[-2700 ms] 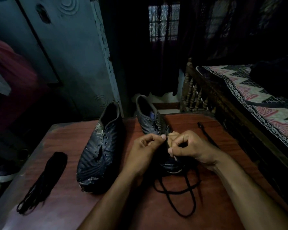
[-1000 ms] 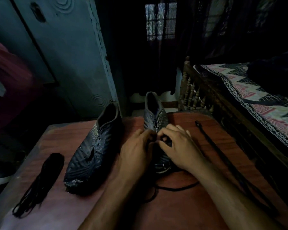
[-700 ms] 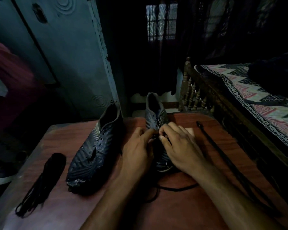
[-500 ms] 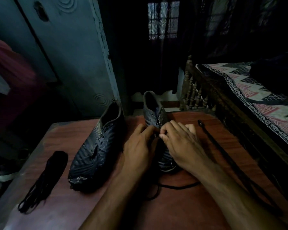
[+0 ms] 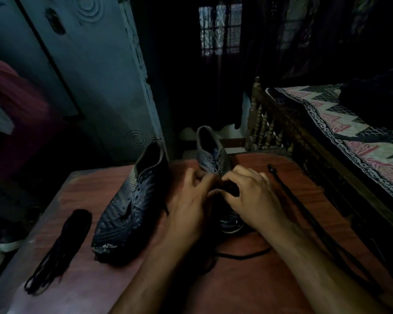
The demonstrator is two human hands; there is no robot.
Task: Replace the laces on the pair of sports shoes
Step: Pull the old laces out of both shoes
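Two dark sports shoes stand on the red-brown table (image 5: 236, 288). The left shoe (image 5: 132, 205) has bare eyelets and no lace. My hands meet over the middle of the right shoe (image 5: 210, 152). There my left hand (image 5: 191, 207) pinches the shoe's upper at the eyelets, and my right hand (image 5: 252, 196) curls its fingers round a black lace (image 5: 230, 189). This lace trails in a loop (image 5: 243, 256) in front of the toe. One long end (image 5: 304, 211) lies stretched along the table's right side. The shoe's toe is partly hidden under my hands.
A bundle of black laces (image 5: 61, 248) lies near the table's left edge. A wooden bed frame (image 5: 304, 141) with a patterned cover stands close on the right. A blue-grey cupboard (image 5: 89, 75) is behind the shoes, and another shoe (image 5: 7, 241) sits on the floor at the left.
My hands have slid from the toe end up the right shoe's eyelets. The lace loop in front of the toe has shrunk, and one end now lies stretched out to the right.
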